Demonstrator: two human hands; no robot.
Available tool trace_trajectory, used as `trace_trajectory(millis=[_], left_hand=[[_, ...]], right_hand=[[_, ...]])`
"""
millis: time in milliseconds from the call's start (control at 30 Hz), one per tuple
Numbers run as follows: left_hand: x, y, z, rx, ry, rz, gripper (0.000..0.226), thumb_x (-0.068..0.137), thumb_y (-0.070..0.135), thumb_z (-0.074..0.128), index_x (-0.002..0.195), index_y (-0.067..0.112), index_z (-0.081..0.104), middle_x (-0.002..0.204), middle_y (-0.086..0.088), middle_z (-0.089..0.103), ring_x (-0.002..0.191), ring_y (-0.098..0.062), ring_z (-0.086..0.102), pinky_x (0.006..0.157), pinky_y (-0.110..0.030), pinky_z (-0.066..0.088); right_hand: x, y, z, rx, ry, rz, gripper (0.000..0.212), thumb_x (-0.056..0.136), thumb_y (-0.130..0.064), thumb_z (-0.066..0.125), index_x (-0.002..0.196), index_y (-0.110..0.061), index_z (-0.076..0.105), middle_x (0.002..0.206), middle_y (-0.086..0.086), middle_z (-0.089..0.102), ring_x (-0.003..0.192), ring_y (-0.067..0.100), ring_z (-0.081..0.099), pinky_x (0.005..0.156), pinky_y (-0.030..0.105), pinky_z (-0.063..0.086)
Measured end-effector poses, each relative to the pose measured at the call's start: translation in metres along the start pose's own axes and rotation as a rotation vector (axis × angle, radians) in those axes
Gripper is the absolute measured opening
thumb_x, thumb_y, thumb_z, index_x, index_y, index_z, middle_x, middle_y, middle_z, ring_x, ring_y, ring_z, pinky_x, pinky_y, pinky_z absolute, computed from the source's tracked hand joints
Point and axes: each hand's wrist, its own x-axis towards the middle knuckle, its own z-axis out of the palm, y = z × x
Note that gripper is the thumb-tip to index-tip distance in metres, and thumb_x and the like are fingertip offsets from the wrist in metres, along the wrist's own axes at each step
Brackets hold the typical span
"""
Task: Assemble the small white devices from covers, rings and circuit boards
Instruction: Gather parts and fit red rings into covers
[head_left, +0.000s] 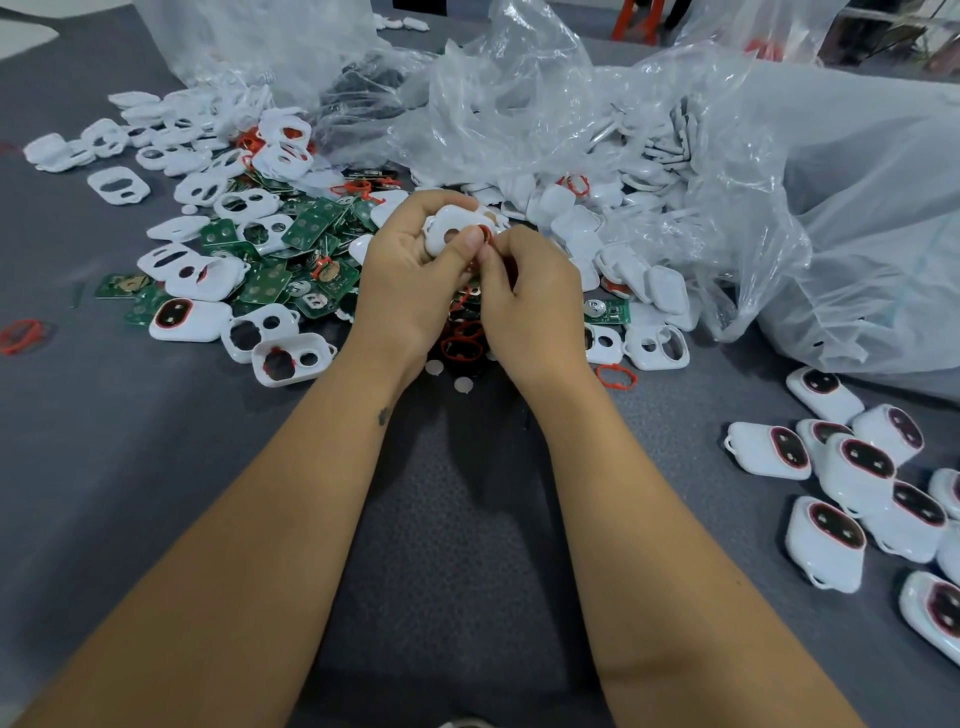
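While the left hand (410, 270) curls its fingers around a white cover (453, 228), the right hand (530, 301) pinches a red ring (487, 235) at the cover's 3 o'clock edge. Green circuit boards (291, 260) lie at 9 o'clock on the gray surface (156, 441), finished devices (857, 467) at 4 o'clock.
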Motion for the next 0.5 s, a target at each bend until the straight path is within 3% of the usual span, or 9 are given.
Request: trace_trajectory(millis=[367, 500], left_hand=[[-0.001, 0.006, -0.007, -0.143, -0.054, -0.077, 0.017, 0.096, 0.001, 0.056, 0.099, 0.017, 0.061, 0.076, 0.007, 0.071, 0.067, -0.004, 0.066, 0.058, -0.012, 0.051], [0.0, 0.008, -0.007, -0.249, -0.071, -0.115, 0.012, 0.098, 0.004, 0.053, 0.101, 0.014, 0.061, 0.085, 0.0, 0.073, 0.08, -0.012, 0.071, 0.067, -0.018, 0.056]], right_hand=[[0.002, -0.004, -0.005, 0.182, -0.015, 0.137, 0.02, 0.09, -0.018, 0.064, 0.073, -0.01, 0.062, 0.063, -0.007, 0.053, 0.059, 0.004, 0.044, 0.058, 0.017, 0.038], [0.004, -0.007, -0.011, 0.335, 0.042, 0.246, 0.019, 0.082, -0.02, 0.076, 0.075, -0.013, 0.06, 0.066, -0.003, 0.055, 0.06, 0.004, 0.048, 0.059, 0.02, 0.046]])
